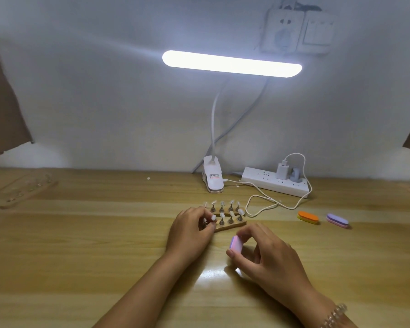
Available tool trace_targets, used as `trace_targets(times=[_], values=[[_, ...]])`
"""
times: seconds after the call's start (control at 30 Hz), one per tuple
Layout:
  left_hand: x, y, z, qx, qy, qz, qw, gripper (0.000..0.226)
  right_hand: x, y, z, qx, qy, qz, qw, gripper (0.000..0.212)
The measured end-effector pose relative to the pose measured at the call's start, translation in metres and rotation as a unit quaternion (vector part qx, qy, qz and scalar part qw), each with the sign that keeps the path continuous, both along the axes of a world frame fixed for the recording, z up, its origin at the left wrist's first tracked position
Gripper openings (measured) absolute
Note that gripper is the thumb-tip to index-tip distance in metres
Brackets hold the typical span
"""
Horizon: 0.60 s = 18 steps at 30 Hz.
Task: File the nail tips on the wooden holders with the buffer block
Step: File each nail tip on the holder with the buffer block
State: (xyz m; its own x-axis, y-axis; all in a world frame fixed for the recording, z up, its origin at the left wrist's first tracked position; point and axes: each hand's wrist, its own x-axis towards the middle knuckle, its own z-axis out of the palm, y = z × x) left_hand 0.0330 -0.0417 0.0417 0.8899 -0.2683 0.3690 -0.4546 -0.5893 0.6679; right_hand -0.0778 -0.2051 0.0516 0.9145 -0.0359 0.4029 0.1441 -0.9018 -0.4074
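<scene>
Filing works best when the left hand (189, 230) pinches one nail tip (213, 218) still and the right hand (268, 254), gripping the block (236, 245), rubs softly.

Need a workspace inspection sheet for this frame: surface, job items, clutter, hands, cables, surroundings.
Surface: wooden table, glare patch near the wrists.
Job's things: two wooden holders side by side at centre, nail tips upright on them; buffer block in hand, off the table.
Clutter: orange buffer and purple buffer lying at right; spare holder far left.
Hands: left hand pinches a tip at the holders' left end; right hand grips the buffer block, clear of the tips.
Cables: white cable loops loose beside the power strip.
Surroundings: lit clip lamp, wall socket, cardboard at left.
</scene>
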Motion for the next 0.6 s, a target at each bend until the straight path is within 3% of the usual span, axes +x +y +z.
trace_targets(times=[0.13,0.6], values=[[0.0,0.0012,0.0007,-0.012,0.011,0.003,1.0,0.002,-0.0002,-0.0008,-0.0002,-0.005,0.0,0.002,1.0,0.038],[0.0016,0.0059,0.0036,-0.021,0.059,0.0,0.998,0.009,-0.0002,-0.0009,-0.0005,-0.005,0.002,0.004,1.0,0.034]])
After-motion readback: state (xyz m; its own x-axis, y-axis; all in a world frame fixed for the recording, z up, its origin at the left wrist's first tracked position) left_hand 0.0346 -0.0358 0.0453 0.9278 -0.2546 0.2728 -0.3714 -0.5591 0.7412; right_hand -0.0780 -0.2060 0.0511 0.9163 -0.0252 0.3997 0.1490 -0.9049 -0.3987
